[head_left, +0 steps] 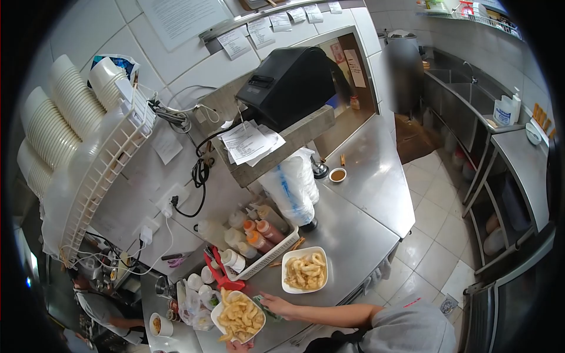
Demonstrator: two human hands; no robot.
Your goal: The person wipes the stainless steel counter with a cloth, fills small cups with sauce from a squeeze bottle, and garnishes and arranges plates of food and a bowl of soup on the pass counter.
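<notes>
The bench [368,215] has room between the far food bowl [285,273] and sauce cup [338,175]; the bottle basket [272,256] blocks the wall side.

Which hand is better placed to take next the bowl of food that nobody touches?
Right, probably: the right hand is nearer to the untouched bowl, while the left hand is against the other bowl. Something green is at the right fingers, though.

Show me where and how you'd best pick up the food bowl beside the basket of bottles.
I'd grip two opposite walls of the white bowl just below the rim, coming in low from the sides. Its squarish shape offers fairly straight walls, and the fried food heaped inside makes grasping from above awkward.
</notes>
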